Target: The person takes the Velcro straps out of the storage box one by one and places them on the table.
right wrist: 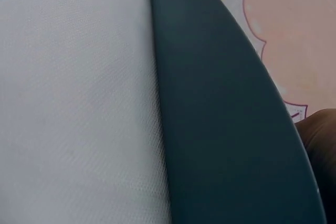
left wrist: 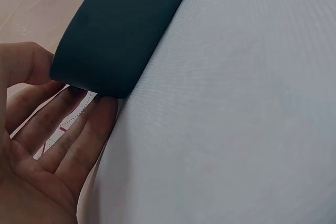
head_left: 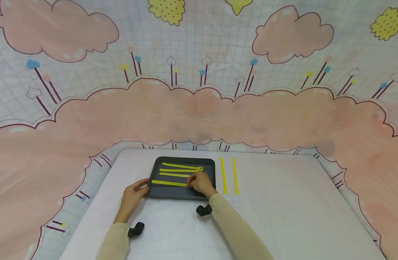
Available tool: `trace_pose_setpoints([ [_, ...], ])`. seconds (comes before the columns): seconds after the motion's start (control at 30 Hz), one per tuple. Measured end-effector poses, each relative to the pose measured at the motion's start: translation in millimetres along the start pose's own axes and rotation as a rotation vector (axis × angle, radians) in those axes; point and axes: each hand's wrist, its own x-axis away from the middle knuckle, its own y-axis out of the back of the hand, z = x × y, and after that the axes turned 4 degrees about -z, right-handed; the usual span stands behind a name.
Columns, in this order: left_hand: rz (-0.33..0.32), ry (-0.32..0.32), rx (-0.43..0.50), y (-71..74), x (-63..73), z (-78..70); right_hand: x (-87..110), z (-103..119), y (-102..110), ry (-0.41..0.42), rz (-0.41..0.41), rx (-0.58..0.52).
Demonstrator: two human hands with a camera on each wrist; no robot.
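A dark grey rectangular tray point(head_left: 179, 195) lies on the white table, with several yellow cable ties point(head_left: 175, 170) laid roughly side by side in it. My right hand point(head_left: 201, 183) reaches over the tray's right part and pinches the right end of the nearest yellow cable tie point(head_left: 169, 183); its head is hidden under the fingers. In the right wrist view the tray wall blocks most of that hand. My left hand point(left wrist: 58, 145) rests its extended fingers against the tray's left end, also seen in the head view beside the near left corner.
Two more yellow cable ties, a left one point(head_left: 223, 175) and a right one point(head_left: 235, 176), lie lengthwise on the white table point(head_left: 293, 202) right of the tray. A cloud-patterned cloth point(head_left: 199, 115) hangs behind the table. Each wrist carries a small black camera.
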Motion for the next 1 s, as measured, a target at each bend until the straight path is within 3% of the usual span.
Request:
trace_pose_setpoints([
  [0.53, -0.003, -0.010, 0.002, 0.0, 1.5, -0.4, 3.1, -6, 3, 0.152, 0.144, -0.069],
  [0.73, -0.012, 0.002, -0.018, 0.6, 2.3, -1.5, 6.3, -2, 7, 0.206, 0.118, -0.047],
  [1.0, 0.004, -0.012, -0.028, 1.7, 2.7, -2.8, 13.3, 8, 15, 0.183, 0.068, -0.100],
])
